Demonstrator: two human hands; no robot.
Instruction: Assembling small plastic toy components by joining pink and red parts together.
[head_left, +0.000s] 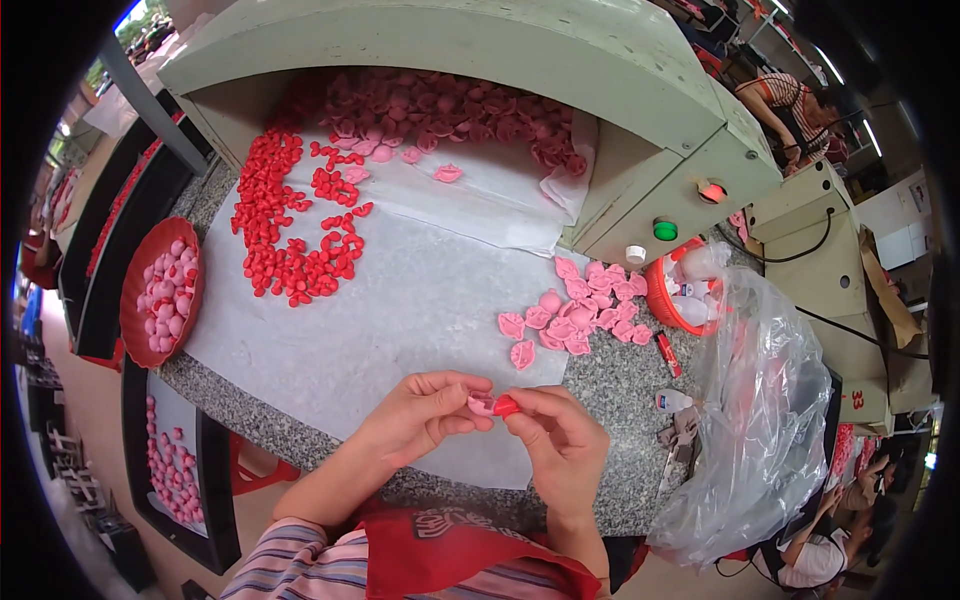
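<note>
Just above the near edge of the table, my left hand pinches a small pink moulded piece. In my right hand, thumb and fingers are closed on a small glossy red piece. The two pieces meet between my fingertips; whether they are joined I cannot tell. Beyond my right hand lies a loose group of pink ruffled pieces on a white sheet. Many rounded red pieces are spread at the sheet's far left.
A pale green hooded machine covers a heap of pink pieces. At left stands a red bowl of pink-and-red pieces. To the right are a red basket, a small white bottle, a red tube and a clear plastic bag.
</note>
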